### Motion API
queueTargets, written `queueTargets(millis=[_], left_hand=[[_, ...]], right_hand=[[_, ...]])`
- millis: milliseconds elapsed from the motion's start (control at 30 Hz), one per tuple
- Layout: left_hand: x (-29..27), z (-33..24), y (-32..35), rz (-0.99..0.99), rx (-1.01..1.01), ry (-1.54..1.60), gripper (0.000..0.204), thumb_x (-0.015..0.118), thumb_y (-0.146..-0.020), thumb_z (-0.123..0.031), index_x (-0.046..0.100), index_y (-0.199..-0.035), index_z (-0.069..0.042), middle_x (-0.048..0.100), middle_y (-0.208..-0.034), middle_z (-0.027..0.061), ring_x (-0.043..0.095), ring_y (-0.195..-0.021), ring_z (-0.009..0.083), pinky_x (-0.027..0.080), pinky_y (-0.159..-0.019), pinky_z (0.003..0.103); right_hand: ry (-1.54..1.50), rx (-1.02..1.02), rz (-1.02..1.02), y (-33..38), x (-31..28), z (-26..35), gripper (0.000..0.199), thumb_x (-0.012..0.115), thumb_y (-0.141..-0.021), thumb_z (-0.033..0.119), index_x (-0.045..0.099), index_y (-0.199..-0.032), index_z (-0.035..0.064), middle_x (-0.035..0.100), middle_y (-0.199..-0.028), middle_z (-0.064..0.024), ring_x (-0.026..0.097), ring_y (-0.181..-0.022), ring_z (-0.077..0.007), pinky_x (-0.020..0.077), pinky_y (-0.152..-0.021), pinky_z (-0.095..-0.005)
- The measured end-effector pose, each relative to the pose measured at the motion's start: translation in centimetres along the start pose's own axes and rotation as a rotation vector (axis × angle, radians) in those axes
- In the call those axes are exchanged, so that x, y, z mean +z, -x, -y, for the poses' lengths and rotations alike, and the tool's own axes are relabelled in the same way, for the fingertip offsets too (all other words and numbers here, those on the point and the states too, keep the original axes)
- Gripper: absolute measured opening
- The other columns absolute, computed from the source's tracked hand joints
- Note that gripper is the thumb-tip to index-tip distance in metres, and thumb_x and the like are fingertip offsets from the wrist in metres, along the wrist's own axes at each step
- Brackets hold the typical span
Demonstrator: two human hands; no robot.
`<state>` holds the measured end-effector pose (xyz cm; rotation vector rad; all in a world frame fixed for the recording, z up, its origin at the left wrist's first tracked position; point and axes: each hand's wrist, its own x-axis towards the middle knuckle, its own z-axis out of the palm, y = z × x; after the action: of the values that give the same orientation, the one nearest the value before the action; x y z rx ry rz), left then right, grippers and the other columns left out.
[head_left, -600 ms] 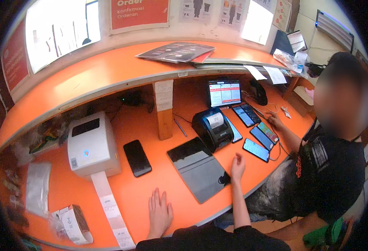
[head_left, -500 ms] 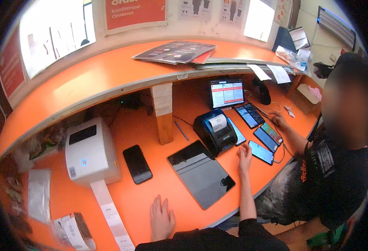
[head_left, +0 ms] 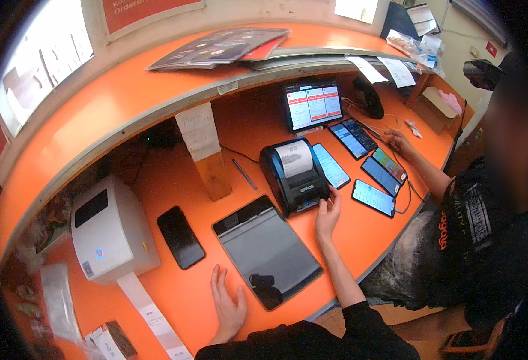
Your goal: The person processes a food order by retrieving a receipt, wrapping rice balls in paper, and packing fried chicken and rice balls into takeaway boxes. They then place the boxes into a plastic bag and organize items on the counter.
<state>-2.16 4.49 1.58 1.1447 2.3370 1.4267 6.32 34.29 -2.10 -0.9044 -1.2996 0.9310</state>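
My left hand (head_left: 229, 307) rests on the orange counter with its fingers apart and nothing in it, just left of a dark-screened tablet (head_left: 270, 249). My right hand (head_left: 327, 216) is raised beside the front corner of a black receipt printer (head_left: 300, 191), fingers stretched out and holding nothing; whether the fingertips touch the printer I cannot tell. A strip of printed receipt paper (head_left: 297, 157) sticks up from the printer's top. Left of the tablet lies a black phone (head_left: 181, 238). A lit phone (head_left: 331, 166) lies partly behind the printer.
A white label printer (head_left: 114, 231) trails a label strip (head_left: 156, 321) on the left. Several lit phones (head_left: 374, 198) lie on the right, near a co-worker's hand (head_left: 400, 144). Behind them stands a lit tablet (head_left: 313, 106). A wooden post (head_left: 207, 153) supports the upper shelf (head_left: 114, 108).
My right hand has come closer to the receipt printer's front. More paper shows from that printer. My left hand's fingers have spread a little. The view has tilted downward.
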Motion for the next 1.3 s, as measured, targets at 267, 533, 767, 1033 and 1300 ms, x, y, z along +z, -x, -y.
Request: queueTargets(millis=[267, 533, 767, 1033, 1300], left_hand=[[0.6, -0.2, -0.2, 0.082, 0.069, -0.378, 0.047, 0.050, -0.078, -0.003, 0.040, -0.123, 0.002, 0.025, -0.137, 0.0252, 0.030, -0.123, 0.0425, 0.024, -0.104, 0.047], [-0.7, 1.7, -4.1, 0.125, 0.042, -0.358, 0.050, 0.045, -0.075, 0.006, 0.043, -0.124, -0.004, 0.022, -0.142, 0.0173, 0.034, -0.120, 0.0464, 0.032, -0.100, 0.048], [-0.6, 2.8, -4.8, -0.021, 0.092, -0.134, 0.034, 0.041, -0.077, 0.010, 0.055, -0.106, 0.000, 0.040, -0.131, 0.0177, 0.044, -0.116, 0.0349, 0.036, -0.097, 0.040], [-0.7, 2.7, -4.9, -0.077, 0.098, -0.083, 0.027, 0.042, -0.078, 0.009, 0.057, -0.099, 0.002, 0.046, -0.124, 0.0185, 0.047, -0.113, 0.0342, 0.038, -0.094, 0.038], [-0.4, 3.2, -4.7, -0.100, 0.098, -0.050, 0.020, 0.048, -0.077, 0.005, 0.059, -0.093, 0.000, 0.048, -0.120, 0.0182, 0.048, -0.108, 0.0350, 0.039, -0.091, 0.040]], right_hand=[[0.104, -0.029, 0.100, 1.0, 0.4, 0.5, 0.030, 0.046, -0.076, -0.004, 0.049, -0.106, -0.0017, 0.051, -0.104, -0.0113, 0.053, -0.091, -0.0175, 0.0435, -0.078, -0.0296], [0.021, 0.036, 0.099, 0.7, 0.4, 1.3, 0.021, 0.048, -0.083, 0.000, 0.050, -0.104, -0.0021, 0.054, -0.098, -0.0097, 0.055, -0.085, -0.0154, 0.0442, -0.076, -0.0280], [0.084, 0.077, 0.073, -0.8, 0.0, -0.1, 0.012, 0.047, -0.087, 0.006, 0.054, -0.091, -0.0022, 0.054, -0.082, -0.0040, 0.050, -0.077, -0.0108, 0.0412, -0.069, -0.0255], [0.073, 0.025, 0.050, -1.4, 0.2, -1.1, 0.013, 0.046, -0.090, 0.009, 0.055, -0.087, 0.0001, 0.048, -0.072, 0.0031, 0.040, -0.063, -0.0045, 0.0339, -0.057, -0.0207], [0.109, 0.007, 0.056, -1.5, 0.0, -1.3, 0.012, 0.049, -0.085, 0.006, 0.057, -0.088, -0.0018, 0.058, -0.080, -0.0057, 0.052, -0.072, -0.0124, 0.0427, -0.065, -0.0255]])
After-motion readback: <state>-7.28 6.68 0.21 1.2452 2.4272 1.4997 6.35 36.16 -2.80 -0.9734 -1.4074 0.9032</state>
